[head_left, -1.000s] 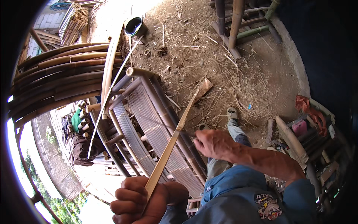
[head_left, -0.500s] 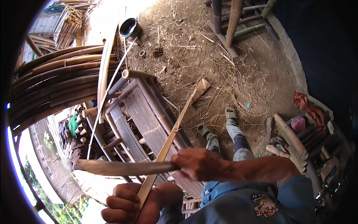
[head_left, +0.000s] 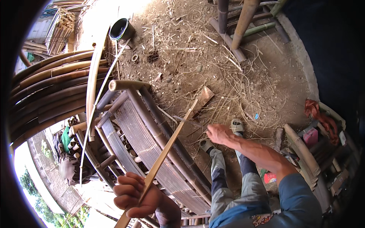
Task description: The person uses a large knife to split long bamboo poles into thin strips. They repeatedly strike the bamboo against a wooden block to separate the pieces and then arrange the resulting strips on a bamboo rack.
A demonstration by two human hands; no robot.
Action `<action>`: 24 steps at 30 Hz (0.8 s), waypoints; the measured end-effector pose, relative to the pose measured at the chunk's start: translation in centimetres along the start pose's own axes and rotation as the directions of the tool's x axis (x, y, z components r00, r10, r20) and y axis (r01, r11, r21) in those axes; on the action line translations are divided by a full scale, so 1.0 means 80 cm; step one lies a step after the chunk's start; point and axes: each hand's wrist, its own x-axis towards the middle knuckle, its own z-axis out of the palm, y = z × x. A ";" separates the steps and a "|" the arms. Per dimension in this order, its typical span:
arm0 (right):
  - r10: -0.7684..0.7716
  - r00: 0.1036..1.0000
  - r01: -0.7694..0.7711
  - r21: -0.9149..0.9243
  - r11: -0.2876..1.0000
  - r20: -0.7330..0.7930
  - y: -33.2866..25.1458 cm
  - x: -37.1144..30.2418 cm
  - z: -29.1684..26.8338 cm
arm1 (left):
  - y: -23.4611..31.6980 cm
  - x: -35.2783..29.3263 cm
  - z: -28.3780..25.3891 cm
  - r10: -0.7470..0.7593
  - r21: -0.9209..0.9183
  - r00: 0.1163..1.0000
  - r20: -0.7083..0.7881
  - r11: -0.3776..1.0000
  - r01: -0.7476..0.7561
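My left hand (head_left: 137,195) is closed round the lower part of a long, pale bamboo strip (head_left: 164,154). The strip slants up and away from me, and its far end lies at a wooden block (head_left: 202,102) on the ground. Stretched out ahead of my feet, my right hand (head_left: 219,134) grips a long-bladed knife. The knife's blade (head_left: 193,122), seen almost edge-on as a thin grey line, points left and crosses the strip near its far end. Most of the knife's handle is hidden in my fist.
A bamboo bench (head_left: 152,152) with a slatted top stands close on my left. Beyond it are stacked bamboo poles (head_left: 53,89) and a dark bucket (head_left: 121,29). Shavings litter the dirt floor (head_left: 178,68). Bamboo pieces and a red cloth (head_left: 321,121) lie to the right.
My right hand has swung the knife away from above my left hand, out toward the strip's far end. My left hand still holds the strip. The view has shifted slightly.
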 end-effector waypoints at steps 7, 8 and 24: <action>0.022 0.999 -0.007 0.358 0.934 -0.037 0.017 0.075 0.029 | -0.079 -0.051 -0.005 -0.033 -0.271 0.999 0.032 0.962 0.041; -0.071 0.969 0.101 0.116 0.988 -0.235 0.032 0.078 0.067 | -0.078 -0.054 -0.008 -0.006 -0.242 0.999 0.051 0.970 0.018; -0.044 0.956 0.228 0.647 0.728 -0.289 0.015 0.106 0.069 | -0.098 -0.039 -0.011 0.041 -0.362 0.988 0.152 0.932 0.017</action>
